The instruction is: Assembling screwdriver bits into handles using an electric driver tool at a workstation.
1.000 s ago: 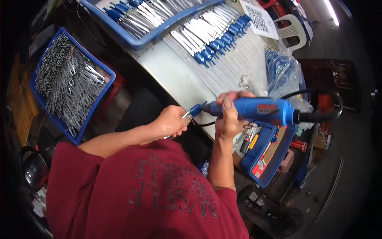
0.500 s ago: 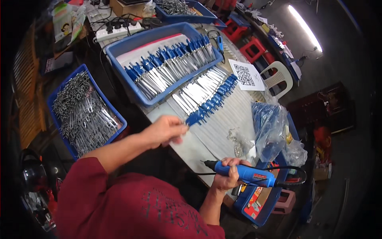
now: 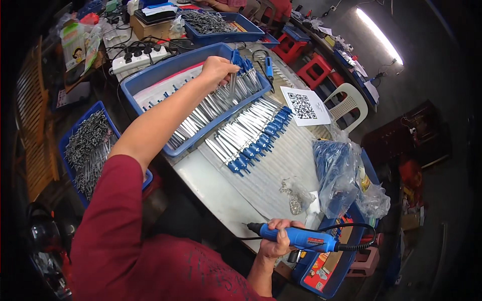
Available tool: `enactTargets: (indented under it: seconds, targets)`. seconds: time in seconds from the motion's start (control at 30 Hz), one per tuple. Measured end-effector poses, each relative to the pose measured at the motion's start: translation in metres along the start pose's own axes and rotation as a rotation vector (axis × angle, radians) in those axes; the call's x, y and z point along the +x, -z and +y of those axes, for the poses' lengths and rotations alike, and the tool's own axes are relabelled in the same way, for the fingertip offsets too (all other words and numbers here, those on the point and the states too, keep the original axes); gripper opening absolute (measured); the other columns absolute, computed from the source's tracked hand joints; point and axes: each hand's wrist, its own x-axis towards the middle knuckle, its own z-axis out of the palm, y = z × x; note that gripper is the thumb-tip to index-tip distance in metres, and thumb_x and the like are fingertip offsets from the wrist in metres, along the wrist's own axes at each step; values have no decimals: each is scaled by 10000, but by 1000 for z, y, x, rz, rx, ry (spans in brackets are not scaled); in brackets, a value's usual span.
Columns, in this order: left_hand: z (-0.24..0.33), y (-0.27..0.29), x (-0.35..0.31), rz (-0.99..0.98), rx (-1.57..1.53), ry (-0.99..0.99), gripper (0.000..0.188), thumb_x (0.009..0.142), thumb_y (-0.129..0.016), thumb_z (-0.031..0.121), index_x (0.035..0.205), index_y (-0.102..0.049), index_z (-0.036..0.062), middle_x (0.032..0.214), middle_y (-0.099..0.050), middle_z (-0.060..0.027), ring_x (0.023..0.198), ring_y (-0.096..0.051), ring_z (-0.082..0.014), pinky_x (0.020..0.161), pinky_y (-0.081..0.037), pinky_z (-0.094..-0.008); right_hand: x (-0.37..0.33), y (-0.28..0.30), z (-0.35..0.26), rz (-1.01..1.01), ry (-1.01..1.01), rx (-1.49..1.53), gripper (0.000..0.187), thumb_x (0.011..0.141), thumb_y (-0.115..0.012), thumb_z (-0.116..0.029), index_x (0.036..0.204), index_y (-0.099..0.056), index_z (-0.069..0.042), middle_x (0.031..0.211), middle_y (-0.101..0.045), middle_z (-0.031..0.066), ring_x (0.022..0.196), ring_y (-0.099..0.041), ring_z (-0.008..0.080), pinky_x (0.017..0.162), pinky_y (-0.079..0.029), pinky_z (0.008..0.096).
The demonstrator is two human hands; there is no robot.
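Left hand (image 3: 221,71) moved over tray (image 3: 217,122), grip pinching metal piece (image 3: 233,89) hanging below; right hand (image 3: 277,243) holds screwdriver (image 3: 309,240)

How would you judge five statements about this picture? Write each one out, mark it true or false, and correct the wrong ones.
1. The left hand is above the big tray. True.
2. The left hand is empty. False: it holds a metal piece.
3. The right hand holds the power tool. True.
4. The power tool's tip touches a metal piece. False: the tip is apart from all of them.
5. In the picture, the printed sheet lies right of the big tray. True.
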Motion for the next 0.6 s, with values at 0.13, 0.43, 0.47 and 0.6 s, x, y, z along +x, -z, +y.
enactTargets:
  seconds: [0.13, 0.43, 0.47, 0.6]
  targets:
    - [-23, -19, 39, 99, -3, 22, 139, 636, -613, 99, 610, -548, -21, 567, -548, -88, 430, -509, -128, 365, -408, -226, 2, 4, 2, 3, -2, 2, 396, 614, -514, -54, 991, -397, -75, 654, -431, 77, 557, -437, 176, 537, -401, 294]
    - [-51, -45, 83, 202, 123, 165, 115, 602, -618, 36, 594, -556, -60, 570, -559, -120, 461, -550, -170, 378, -457, -260, 5, 9, 5, 82, -36, -34, 401, 590, -525, -85, 959, -370, -57, 626, -439, 92, 529, -451, 197, 532, -401, 323]
    - [-53, -46, 85, 208, 143, 200, 112, 604, -616, 33, 589, -556, -62, 580, -563, -125, 470, -557, -173, 381, -460, -263, 6, 10, 5, 79, -34, -37, 403, 588, -526, -87, 959, -371, -59, 626, -440, 92, 528, -451, 196, 530, -402, 324]
    - [-51, -48, 88, 203, 174, 218, 104, 616, -594, 43, 577, -559, -46, 572, -569, -124, 462, -565, -182, 404, -467, -265, 6, 12, 7, 31, -24, -23, 410, 603, -548, -94, 981, -391, -68, 643, -444, 80, 533, -440, 182, 520, -405, 300]
